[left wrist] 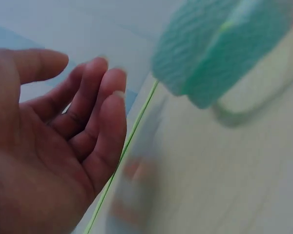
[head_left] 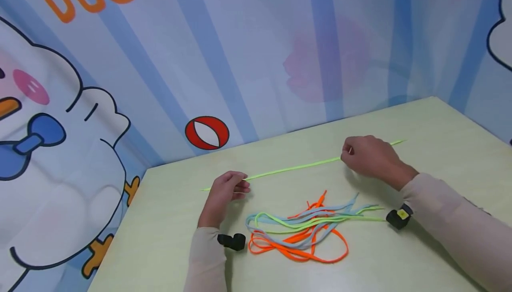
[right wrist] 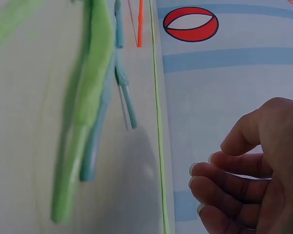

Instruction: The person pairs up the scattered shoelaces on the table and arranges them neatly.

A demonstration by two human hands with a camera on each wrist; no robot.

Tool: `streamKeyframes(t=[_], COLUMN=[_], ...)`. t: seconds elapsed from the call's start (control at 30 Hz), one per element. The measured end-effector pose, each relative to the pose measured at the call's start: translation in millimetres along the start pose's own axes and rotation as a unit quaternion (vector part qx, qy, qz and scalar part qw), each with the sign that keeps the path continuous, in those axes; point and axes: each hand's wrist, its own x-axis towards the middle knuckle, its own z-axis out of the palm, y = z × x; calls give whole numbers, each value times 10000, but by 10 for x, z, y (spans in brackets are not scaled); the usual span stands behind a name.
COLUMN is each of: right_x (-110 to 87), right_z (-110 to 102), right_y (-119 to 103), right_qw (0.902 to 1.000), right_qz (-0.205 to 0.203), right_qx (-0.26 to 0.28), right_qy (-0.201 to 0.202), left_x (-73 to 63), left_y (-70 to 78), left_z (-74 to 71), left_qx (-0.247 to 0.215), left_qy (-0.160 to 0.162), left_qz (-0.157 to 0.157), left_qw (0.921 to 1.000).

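Head view: beyond the lace bundle (head_left: pixel 296 227), the lone green lace (head_left: pixel 298 167), laid left-to-right, was overhung by left hand (head_left: pixel 225 192) and right hand (head_left: pixel 370 156) alike; fingers loosely bent, unclamped.

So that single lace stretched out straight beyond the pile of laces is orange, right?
Not quite: the color is wrong. The head view shows that the single lace is yellow-green. It does lie stretched out straight beyond the pile of laces.

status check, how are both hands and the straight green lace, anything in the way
Left hand, right hand: neither gripping. Straight green lace on table, running past both. Tangled laces apart, nearer side.
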Motion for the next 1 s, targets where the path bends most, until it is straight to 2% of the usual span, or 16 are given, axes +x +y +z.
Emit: streamKeyframes(t=[0.2, 0.4, 0.63, 0.83, 1.0], right_x=[-3, -15, -11, -43, -52], right_z=[31, 62, 86, 122, 133], right_y=[-66, -106, -133, -146, -150], right_qw=[9999, 9998, 9996, 9993, 9992], right_qz=[-98, -163, -229, -320, -365], right_qx=[-4, 30, -16, -26, -56], right_qy=[-58, -132, -148, -181, -169], left_x=[-51, -125, -205, -238, -253], left_y=[8, 20, 43, 67, 114], left_z=[60, 112, 153, 172, 153], left_qx=[509, 956, 1324, 1544, 2086], left_qy=[-727, -1213, -1652, -1861, -1990], left_qz=[283, 455, 509, 436, 531], left_qw=[9956, 9870, 9760, 9694, 9561])
